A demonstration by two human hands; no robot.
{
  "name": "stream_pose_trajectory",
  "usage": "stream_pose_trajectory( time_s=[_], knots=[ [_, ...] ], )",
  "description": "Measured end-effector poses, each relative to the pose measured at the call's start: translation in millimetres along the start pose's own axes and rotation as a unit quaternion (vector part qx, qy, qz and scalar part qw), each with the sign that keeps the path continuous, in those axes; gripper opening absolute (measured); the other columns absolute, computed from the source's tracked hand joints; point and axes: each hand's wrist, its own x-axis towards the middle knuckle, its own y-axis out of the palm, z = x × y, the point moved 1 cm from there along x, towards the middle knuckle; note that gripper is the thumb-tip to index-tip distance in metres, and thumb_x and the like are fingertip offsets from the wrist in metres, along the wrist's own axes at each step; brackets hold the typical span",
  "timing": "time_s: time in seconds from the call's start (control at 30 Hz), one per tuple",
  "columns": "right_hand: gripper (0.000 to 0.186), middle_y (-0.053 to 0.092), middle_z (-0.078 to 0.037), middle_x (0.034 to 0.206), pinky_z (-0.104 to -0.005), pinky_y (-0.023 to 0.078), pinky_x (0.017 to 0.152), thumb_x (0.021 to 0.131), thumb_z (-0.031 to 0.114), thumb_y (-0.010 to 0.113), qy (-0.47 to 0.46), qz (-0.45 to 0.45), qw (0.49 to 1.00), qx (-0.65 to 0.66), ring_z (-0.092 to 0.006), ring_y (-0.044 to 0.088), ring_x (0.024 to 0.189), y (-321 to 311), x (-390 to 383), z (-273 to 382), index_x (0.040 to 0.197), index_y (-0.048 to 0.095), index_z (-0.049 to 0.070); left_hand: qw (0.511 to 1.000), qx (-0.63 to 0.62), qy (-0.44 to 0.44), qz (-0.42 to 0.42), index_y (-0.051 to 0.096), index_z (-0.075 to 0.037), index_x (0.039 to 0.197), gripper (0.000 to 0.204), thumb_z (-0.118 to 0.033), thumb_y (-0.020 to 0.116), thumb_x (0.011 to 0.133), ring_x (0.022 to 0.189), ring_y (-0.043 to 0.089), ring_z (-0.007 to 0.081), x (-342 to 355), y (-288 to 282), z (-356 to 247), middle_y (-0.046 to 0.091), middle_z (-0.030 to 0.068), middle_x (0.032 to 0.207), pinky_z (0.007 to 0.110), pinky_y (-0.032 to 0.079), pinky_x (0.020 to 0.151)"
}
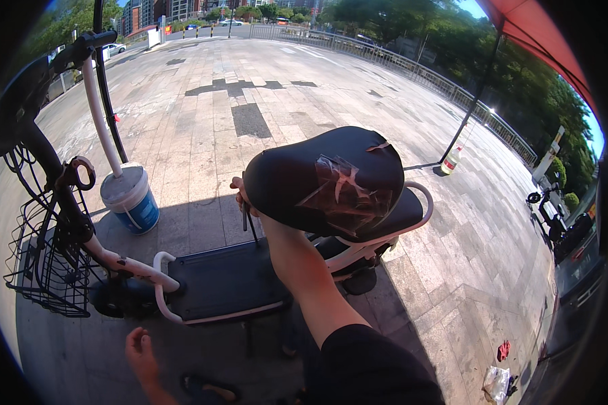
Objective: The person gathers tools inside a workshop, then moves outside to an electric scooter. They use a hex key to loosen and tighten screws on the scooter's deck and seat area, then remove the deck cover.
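An electric scooter with a worn black saddle (pixel 284 179) stands across the middle, its torn cover patched with clear tape. My right arm reaches past the saddle's near side. My right hand (pixel 239 192) is at the saddle's left edge, partly hidden behind it, its fingers curled. A thin dark rod (pixel 245 219) runs down from that hand toward the black footboard (pixel 216 277); its kind is unclear. Low on the left, in shadow beside the footboard, my left hand (pixel 142 354) holds nothing. Its fingers are loosely bent and apart.
Handlebars and a black wire basket (pixel 51 270) are at the left. Behind them, a blue-and-white bucket (pixel 132 202) holds a white pole. A bottle of yellowish liquid (pixel 450 160) stands by the dark canopy post (pixel 476 101). A clear plastic bag (pixel 497 383) lies at lower right.
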Motion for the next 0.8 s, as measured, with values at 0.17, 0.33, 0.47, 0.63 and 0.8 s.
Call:
stream_pose_trajectory(
  time_s=[0.17, 0.33, 0.47, 0.63, 0.8],
  knots=[
    [0.024, 0.069, -0.012, 0.078, -0.0383, 0.049, 0.056, 0.089, 0.019, 0.05, -0.093, 0.018, 0.862, -0.499, -0.0254, 0.064, 0.067, 18.0, 29.6, 18.4, 0.085, 0.069, 0.006, 1.0, -0.025, 0.009, 0.014, 0.058, -0.002, 0.115, 0.021, -0.012, 0.057, 0.097, 0.096, 0.058, 0.0135, -3.5, -16.0, 2.0, 0.061, 0.006, 0.106, 0.027, 0.047, 0.087],
    [0.02, 0.072, -0.013, 0.084, -0.0432, 0.053, 0.063, 0.083, 0.011, 0.054, -0.245, -0.043, 0.667, -0.702, -0.0299, 0.07, 0.075, 31.7, 14.9, 29.8, 0.079, 0.073, 0.007, 0.999, -0.053, -0.011, -0.001, 0.058, -0.002, 0.117, 0.021, -0.011, 0.056, 0.097, 0.095, 0.058, 0.0128, -8.7, -23.5, -0.4, 0.061, 0.0056, 0.106, 0.026, 0.048, 0.087],
    [0.011, 0.068, -0.004, 0.077, -0.0413, 0.049, 0.071, 0.082, 0.015, 0.057, -0.459, -0.184, 0.587, -0.641, -0.0246, 0.067, 0.074, 44.6, -32.3, 22.9, 0.079, 0.068, 0.016, 0.999, -0.034, -0.004, 0.004, 0.058, -0.002, 0.117, 0.022, -0.011, 0.056, 0.097, 0.095, 0.058, 0.0128, -10.5, -28.8, -4.5, 0.061, 0.0058, 0.107, 0.026, 0.048, 0.086],
    [0.004, 0.058, -0.001, 0.079, -0.0418, 0.04, 0.084, 0.079, 0.018, 0.064, -0.573, -0.213, 0.601, -0.515, -0.0221, 0.055, 0.096, 42.8, -67.4, 11.7, 0.079, 0.059, 0.017, 0.999, -0.045, 0.002, 0.0, 0.058, -0.002, 0.118, 0.023, -0.012, 0.056, 0.097, 0.094, 0.058, 0.0135, -12.3, -34.3, -4.9, 0.061, 0.0064, 0.106, 0.026, 0.048, 0.084],
    [0.018, 0.056, -0.008, 0.095, -0.0463, 0.039, 0.09, 0.075, 0.015, 0.072, -0.509, -0.269, 0.766, -0.287, -0.0308, 0.05, 0.108, 43.3, -85.4, -6.0, 0.073, 0.055, 0.01, 0.999, -0.022, 0.011, -0.032, 0.057, -0.001, 0.118, 0.023, -0.012, 0.055, 0.097, 0.093, 0.059, 0.0143, -10.8, -35.5, -1.9, 0.062, 0.0072, 0.106, 0.027, 0.048, 0.084]
  ],
)
